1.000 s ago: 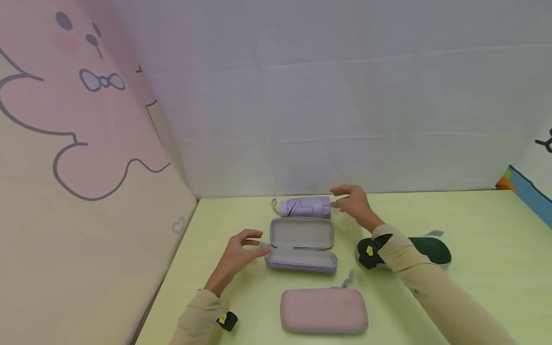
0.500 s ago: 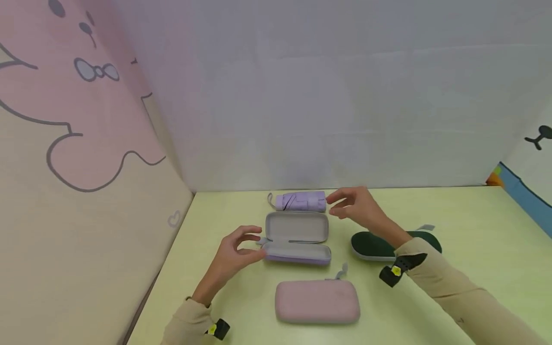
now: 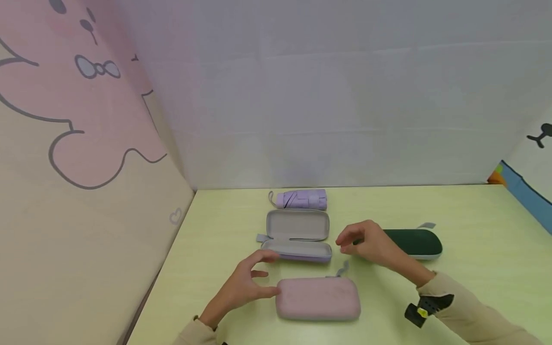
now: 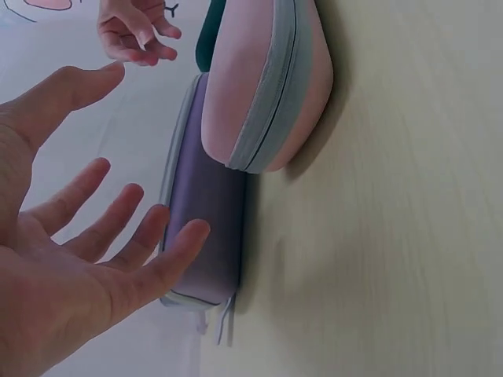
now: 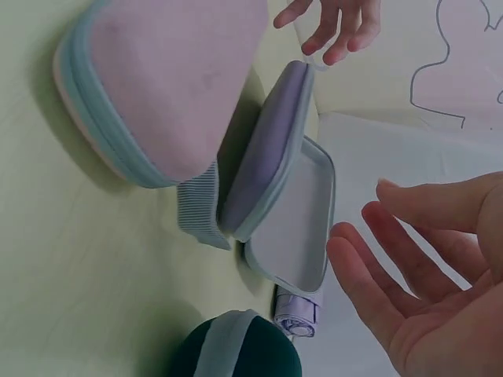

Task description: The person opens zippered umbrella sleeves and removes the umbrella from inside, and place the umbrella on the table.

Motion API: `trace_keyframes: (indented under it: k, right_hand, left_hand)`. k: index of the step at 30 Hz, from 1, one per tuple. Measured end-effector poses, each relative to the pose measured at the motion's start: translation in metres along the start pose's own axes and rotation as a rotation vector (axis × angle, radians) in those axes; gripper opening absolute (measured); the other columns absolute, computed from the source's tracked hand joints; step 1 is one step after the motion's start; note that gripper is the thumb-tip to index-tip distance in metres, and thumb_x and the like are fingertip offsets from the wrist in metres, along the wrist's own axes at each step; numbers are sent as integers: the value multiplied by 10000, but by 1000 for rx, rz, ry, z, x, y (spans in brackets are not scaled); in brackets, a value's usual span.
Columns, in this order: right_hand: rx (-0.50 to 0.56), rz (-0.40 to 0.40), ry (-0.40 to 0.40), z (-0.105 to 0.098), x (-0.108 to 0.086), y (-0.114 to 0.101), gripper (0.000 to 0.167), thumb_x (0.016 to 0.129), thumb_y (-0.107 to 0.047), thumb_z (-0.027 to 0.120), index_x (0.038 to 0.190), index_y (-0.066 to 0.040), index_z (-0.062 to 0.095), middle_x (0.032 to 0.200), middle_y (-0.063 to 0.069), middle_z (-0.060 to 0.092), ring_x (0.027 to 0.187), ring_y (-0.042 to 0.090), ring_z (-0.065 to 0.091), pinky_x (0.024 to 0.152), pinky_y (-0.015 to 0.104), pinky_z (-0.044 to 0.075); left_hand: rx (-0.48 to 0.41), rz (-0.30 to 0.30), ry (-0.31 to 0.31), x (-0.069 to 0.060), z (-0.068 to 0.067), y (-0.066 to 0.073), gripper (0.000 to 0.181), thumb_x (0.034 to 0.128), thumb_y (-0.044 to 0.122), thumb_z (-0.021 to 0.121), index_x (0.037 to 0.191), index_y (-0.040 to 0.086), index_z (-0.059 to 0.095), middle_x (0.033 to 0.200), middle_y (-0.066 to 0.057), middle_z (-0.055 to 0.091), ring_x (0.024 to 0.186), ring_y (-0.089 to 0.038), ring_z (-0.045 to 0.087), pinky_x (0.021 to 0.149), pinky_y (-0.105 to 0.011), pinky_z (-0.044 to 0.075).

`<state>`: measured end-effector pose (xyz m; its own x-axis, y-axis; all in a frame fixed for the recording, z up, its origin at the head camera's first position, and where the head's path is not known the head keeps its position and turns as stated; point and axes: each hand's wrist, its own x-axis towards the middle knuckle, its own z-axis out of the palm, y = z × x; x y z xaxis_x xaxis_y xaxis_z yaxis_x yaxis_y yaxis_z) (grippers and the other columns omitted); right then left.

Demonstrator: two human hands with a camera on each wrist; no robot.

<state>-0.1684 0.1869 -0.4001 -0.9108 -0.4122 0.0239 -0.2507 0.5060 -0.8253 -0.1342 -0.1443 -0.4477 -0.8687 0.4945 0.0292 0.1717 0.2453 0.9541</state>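
My left hand (image 3: 246, 282) hovers by the left end of a closed pink zip case (image 3: 318, 299), its fingers spread and holding nothing. In the left wrist view the thumb and fingers of that hand stand apart from the pink case (image 4: 247, 86). Behind the pink case lies an open purple zip case (image 3: 297, 225) with a grey lining, its lid folded back. My right hand (image 3: 366, 244) is in the air to the right of the purple case, with loosely bent fingers and nothing in them. It partly hides a dark green zip case (image 3: 414, 242).
A folded lilac umbrella (image 3: 304, 199) with a wrist loop lies behind the purple case, near the back wall (image 3: 276, 120). A printed cloth wall (image 3: 103, 143) borders the pale yellow table (image 3: 487, 287) on the left.
My right hand has moved from the umbrella's end toward me, beside the purple case. My left hand has shifted from the purple case's left end toward the pink case. The cases stay put.
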Motion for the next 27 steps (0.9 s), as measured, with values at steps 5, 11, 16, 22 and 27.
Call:
trace_keyframes:
  k: [5,11,16,22,27]
  right_hand:
    - [33,-8,-32,3,-9,10,96,787,-31,735,868,-81,723,845,54,702,753,156,650,655,265,500]
    - [31,11,-60,10,-17,25,70,777,-2,729,828,-49,718,816,30,688,694,116,639,609,259,518]
    - [38,-8,-87,23,-21,37,112,739,82,715,787,-19,710,776,44,687,640,105,627,548,254,514]
    - [-10,-48,-108,37,-21,44,281,681,199,605,769,-44,714,828,50,690,626,74,594,504,235,481]
    - [-12,-133,-168,42,-17,50,440,619,253,451,813,-55,698,801,20,675,644,103,590,548,231,480]
  left_hand:
    - [55,-7,-49,-1,10,-6,694,670,177,858,1275,109,526,1287,-67,524,1190,-337,447,905,-465,468]
    - [110,-21,-119,-2,23,-16,707,638,172,868,1262,179,537,1259,-11,528,1147,-271,471,868,-364,487]
    - [135,23,-162,-2,29,-19,706,615,117,872,1241,163,548,1233,2,529,1109,-169,490,855,-303,479]
    - [172,65,-168,0,30,-18,706,588,138,901,1215,168,576,1203,19,556,1090,-166,516,840,-292,493]
    - [182,54,-157,1,31,-20,722,560,119,907,1207,188,594,1178,49,568,1071,-136,524,831,-284,499]
